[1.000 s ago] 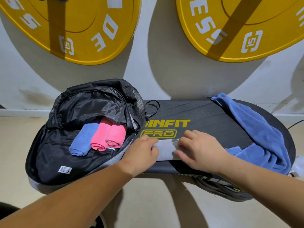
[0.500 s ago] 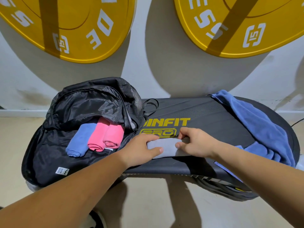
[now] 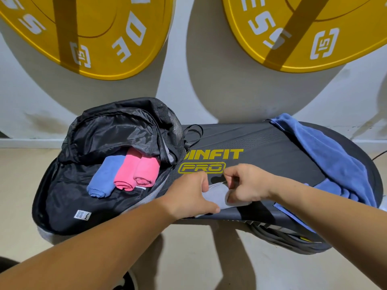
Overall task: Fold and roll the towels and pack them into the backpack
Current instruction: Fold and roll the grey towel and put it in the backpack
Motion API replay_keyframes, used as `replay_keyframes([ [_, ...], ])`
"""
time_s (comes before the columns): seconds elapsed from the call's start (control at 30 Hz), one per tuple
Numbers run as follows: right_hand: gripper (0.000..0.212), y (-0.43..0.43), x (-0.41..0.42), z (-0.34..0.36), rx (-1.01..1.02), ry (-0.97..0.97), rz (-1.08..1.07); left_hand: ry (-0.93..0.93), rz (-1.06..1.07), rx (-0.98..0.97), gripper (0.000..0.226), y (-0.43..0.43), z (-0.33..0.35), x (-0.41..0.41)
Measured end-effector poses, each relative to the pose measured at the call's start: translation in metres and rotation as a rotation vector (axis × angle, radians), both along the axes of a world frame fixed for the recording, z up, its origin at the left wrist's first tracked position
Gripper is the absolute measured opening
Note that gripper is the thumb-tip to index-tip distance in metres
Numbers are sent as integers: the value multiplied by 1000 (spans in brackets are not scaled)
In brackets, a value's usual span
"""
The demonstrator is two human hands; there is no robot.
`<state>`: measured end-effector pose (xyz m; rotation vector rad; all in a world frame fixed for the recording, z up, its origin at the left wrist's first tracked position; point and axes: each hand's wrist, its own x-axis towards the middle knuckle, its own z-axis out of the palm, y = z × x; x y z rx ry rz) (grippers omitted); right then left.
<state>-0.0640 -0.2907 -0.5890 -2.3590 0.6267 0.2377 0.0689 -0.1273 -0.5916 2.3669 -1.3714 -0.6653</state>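
Both hands, left hand (image 3: 188, 195) and right hand (image 3: 247, 185), pinch a grey towel (image 3: 217, 195) beside the open backpack (image 3: 62, 195)

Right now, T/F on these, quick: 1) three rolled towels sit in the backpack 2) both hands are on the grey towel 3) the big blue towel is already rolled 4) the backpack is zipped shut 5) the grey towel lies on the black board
1) True: one blue roll and two pink rolls lie side by side in the backpack.
2) True: the left hand and right hand both grip the grey towel.
3) False: the blue towel lies loose and unrolled, draped over the board's right end.
4) False: it lies wide open, lining showing.
5) True: it rests on the black board, below the PRO logo.
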Motion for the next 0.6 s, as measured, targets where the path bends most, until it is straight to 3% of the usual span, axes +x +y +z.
replay_keyframes([
  [0.3,34,40,40,39,156,35,155,110,73,122,48,42,52,23],
  [0.6,31,90,134,98,209,-312,136,-11,143,46,51,114,141,117],
])
